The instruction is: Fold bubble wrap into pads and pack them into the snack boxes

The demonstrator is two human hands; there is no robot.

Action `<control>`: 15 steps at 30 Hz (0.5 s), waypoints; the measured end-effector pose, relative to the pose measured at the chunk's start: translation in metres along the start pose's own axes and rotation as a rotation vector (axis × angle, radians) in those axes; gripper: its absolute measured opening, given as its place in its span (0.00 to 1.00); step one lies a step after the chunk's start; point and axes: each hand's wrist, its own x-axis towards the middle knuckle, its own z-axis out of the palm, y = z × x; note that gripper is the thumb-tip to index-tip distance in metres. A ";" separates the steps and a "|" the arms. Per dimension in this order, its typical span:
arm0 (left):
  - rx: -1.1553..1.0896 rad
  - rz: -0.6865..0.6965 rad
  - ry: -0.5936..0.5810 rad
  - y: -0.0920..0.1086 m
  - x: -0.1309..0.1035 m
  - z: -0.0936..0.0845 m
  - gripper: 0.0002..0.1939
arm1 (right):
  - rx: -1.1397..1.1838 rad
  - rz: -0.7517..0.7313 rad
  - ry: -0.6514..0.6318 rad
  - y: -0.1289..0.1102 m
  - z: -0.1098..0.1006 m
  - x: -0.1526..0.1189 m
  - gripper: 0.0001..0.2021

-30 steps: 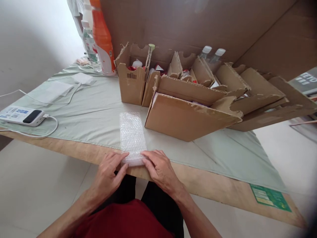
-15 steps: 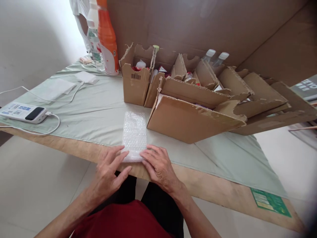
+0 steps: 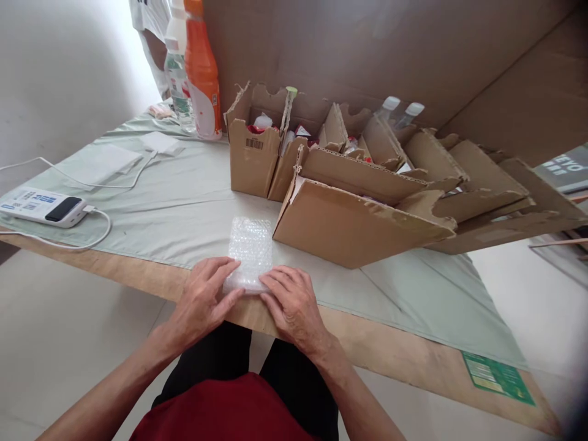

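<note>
A piece of clear bubble wrap (image 3: 250, 248) lies at the table's front edge, its near end folded into a thicker band. My left hand (image 3: 204, 297) grips the left end of that band, fingers on top and thumb at the near side. At the right end, my right hand (image 3: 291, 303) has its fingers on the band and its thumb along the near edge. Whether anything lies inside the fold cannot be made out.
Cardboard boxes (image 3: 358, 223) with small items stand behind and to the right. An orange bottle (image 3: 202, 79) and a clear bottle (image 3: 178, 86) are at the back left. A white power bank (image 3: 43, 207) with a cable lies left, near white sheets (image 3: 108, 160).
The bubble wrap's flat part has become shorter, and its folded near end has moved slightly away from me. My left thumb has closed in against the near edge.
</note>
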 end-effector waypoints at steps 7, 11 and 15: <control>-0.114 0.039 -0.103 0.004 -0.010 0.000 0.14 | 0.114 0.104 -0.039 -0.010 -0.015 -0.010 0.12; -0.021 -0.001 -0.060 -0.006 0.007 0.009 0.13 | -0.033 0.048 -0.017 -0.002 -0.005 -0.005 0.16; -0.021 0.031 -0.023 -0.002 0.003 0.002 0.18 | 0.046 0.073 -0.022 0.004 0.000 0.004 0.11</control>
